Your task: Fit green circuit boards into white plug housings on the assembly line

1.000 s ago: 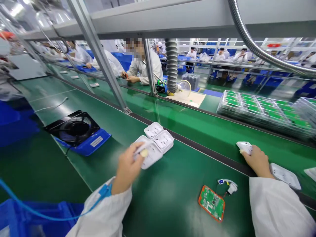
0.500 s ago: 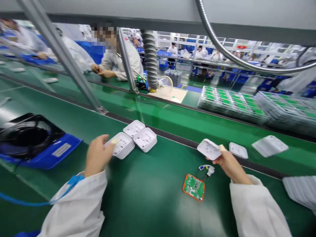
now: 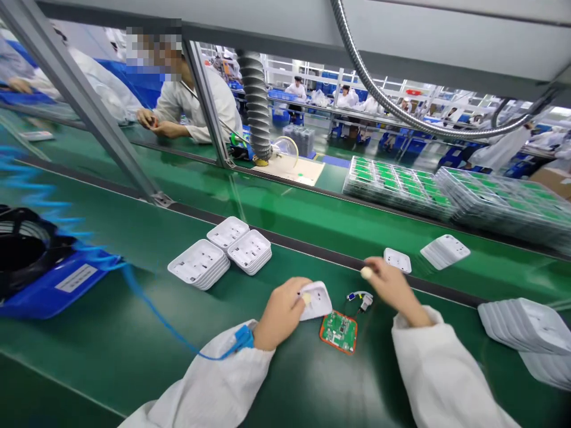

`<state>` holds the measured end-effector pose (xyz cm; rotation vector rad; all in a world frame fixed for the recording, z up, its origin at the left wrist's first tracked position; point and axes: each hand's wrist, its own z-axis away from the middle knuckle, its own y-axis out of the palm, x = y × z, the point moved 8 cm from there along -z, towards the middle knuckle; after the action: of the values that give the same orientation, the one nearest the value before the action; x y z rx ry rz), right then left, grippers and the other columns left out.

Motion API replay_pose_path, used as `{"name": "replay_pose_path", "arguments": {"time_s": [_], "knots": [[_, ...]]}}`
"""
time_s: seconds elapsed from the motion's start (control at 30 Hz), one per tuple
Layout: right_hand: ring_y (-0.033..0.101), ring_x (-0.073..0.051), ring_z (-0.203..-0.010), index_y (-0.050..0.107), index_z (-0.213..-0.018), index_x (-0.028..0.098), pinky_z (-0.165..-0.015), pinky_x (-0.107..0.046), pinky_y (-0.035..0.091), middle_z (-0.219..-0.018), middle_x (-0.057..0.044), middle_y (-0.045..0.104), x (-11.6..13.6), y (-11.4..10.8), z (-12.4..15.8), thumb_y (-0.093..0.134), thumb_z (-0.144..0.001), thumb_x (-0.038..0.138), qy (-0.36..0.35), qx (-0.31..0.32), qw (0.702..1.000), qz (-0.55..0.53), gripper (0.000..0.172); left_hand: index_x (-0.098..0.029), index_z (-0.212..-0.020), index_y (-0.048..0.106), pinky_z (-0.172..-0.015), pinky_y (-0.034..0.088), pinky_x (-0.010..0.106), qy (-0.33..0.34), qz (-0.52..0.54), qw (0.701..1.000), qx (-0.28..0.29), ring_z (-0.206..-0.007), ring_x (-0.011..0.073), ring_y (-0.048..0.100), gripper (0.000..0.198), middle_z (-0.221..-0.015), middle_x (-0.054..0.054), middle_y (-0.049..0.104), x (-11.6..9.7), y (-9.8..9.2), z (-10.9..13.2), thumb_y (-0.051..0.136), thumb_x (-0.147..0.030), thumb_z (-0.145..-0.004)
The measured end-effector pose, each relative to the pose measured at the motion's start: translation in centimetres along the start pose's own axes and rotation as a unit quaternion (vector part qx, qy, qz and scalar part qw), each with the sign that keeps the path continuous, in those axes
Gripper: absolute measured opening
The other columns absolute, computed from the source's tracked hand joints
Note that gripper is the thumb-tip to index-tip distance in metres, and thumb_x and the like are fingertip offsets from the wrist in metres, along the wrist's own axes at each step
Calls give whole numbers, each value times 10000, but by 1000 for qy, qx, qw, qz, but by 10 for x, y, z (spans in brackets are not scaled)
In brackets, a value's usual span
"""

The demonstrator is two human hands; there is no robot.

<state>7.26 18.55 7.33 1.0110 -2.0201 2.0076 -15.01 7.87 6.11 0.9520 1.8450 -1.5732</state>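
Note:
My left hand (image 3: pixel 282 314) is closed on a white plastic cover (image 3: pixel 316 300), held low over the green bench just left of a green circuit board with an orange rim (image 3: pixel 339 331). A short wire with a small white plug (image 3: pixel 359 297) runs from the board. My right hand (image 3: pixel 389 286) hovers just beyond that plug with nothing in it. Its fingers point left and are slightly apart, and one tip wears a yellow cot. A blue wrist strap and its coiled cord (image 3: pixel 147 304) hang from my left wrist.
Three stacks of white covers (image 3: pixel 198 272) stand to the left of my hands. A single cover (image 3: pixel 397 260) and a small stack (image 3: pixel 445 251) lie on the conveyor belt. More stacks (image 3: pixel 526 324) sit far right. Behind are trays of green boards (image 3: pixel 397 187), a fan (image 3: pixel 27 255), a fume hose (image 3: pixel 256 107) and a person (image 3: pixel 191 104).
The white cover has passed from my right hand to my left. My left hand has moved right from the stacks to the circuit board. My right hand is now empty.

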Motion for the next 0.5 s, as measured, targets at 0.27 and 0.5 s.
{"name": "replay_pose_path", "arguments": {"time_s": [0.27,0.5], "knots": [[603,-287,-882,646,-993,84,-761,-361,424,-917,-176,663,-150,-42,-58,461,-761,211,184,-46,953,238,322,-171,-942,581,-774,424,271,-137,51,989,3,-906,181,573,236,-949,46,638,48,-7,-9,391,-199,-803],[596,-190,-760,621,-936,188,-663,-271,406,-855,-54,670,-46,-13,-56,403,-793,219,52,-21,992,111,262,-186,-873,605,-676,419,248,-169,98,981,-3,-764,156,555,336,-808,11,620,47,-10,-10,321,-364,-877]]}}
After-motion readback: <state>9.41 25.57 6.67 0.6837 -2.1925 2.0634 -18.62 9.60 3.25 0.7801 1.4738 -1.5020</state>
